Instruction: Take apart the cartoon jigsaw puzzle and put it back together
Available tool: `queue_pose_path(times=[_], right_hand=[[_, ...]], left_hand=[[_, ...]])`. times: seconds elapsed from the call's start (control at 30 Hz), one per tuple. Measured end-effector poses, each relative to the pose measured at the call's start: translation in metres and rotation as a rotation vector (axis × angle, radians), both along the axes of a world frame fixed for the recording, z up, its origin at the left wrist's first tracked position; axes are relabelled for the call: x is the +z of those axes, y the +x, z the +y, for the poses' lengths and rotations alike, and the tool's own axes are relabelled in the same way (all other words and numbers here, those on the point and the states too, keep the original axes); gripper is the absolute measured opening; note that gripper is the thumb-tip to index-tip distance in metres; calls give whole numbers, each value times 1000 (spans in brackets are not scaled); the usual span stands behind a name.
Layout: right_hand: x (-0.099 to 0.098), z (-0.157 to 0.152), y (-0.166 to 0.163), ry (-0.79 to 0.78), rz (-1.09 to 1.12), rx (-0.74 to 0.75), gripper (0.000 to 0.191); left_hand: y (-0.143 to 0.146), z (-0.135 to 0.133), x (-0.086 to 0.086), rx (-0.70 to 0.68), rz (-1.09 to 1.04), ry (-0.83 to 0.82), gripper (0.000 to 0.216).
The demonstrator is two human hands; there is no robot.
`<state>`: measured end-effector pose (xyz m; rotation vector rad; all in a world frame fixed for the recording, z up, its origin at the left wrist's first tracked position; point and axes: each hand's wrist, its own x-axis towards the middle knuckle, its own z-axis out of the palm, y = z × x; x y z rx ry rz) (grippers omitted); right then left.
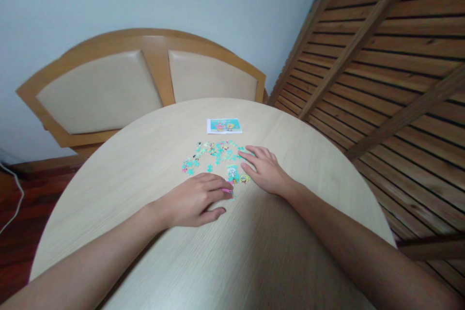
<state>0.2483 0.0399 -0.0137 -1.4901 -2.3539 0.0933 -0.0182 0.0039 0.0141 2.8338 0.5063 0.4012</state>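
My left hand [203,198] lies over the near edge of a small joined section of jigsaw puzzle [232,173], its thumb apart from the other fingers. A pink puzzle piece [227,190] shows at its fingertips, partly covered by them. To the right of that section is my right hand [265,169], fingers spread and nothing visible in them. Its fingertips reach toward loose teal puzzle pieces [221,151]. The joined section shows a pale teal cartoon face and a yellow one; my left fingers hide part of its lower side.
A printed picture sheet [225,126] with cartoon figures lies beyond the pieces. More loose pieces [190,164] are scattered left of centre. Everything rests on a round wooden table [109,179]. Behind it stands a padded wooden bench back [152,41]; slatted wood [363,58] runs along the right.
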Motion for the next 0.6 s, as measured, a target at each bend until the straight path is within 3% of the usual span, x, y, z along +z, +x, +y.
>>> queue_pose_path(times=[0.47,0.6], right_hand=[[5,0,12,9,39,-11,23],[3,0,9,-4,68,7,27]], left_hand=[[-1,0,0,-19,-32,0,25],[0,0,1,-33,-51,-5,22]])
